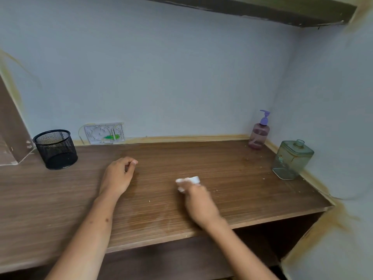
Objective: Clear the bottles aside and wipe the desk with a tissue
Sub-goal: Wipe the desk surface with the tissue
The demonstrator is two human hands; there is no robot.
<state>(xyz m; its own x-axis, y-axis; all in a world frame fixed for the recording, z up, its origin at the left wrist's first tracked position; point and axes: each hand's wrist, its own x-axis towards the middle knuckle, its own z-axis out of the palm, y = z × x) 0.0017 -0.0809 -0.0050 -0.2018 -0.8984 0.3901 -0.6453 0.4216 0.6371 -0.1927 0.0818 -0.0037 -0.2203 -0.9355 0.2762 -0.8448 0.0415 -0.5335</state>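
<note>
**Desk Surface Under Wipe, Bottles Standing at the Corner**

While the desk [232, 188] is being viewed from above, a white tissue [188, 181] is being held against its wooden top by the right hand [198, 203], near the middle of the desk. The fingers of that hand are being kept curled around the tissue, with the crumpled paper showing past the fingertips; the hand is blurred, so finer detail cannot be told. The left hand [119, 175] is being rested on the desk, to the left of the tissue and well apart from it, with its fingers loosely curled toward the thumb and nothing being held. A pink pump bottle [259, 134] with a purple head is being kept upright at the far right corner of the desk, against the wall. A clear green square bottle [290, 160] is being kept just nearer along the right edge of the desk, apart from the pump bottle. A black mesh cup [55, 149] is being kept at the far left of the desk. Pale crumbs are being seen on the desk, right of the tissue.
</note>
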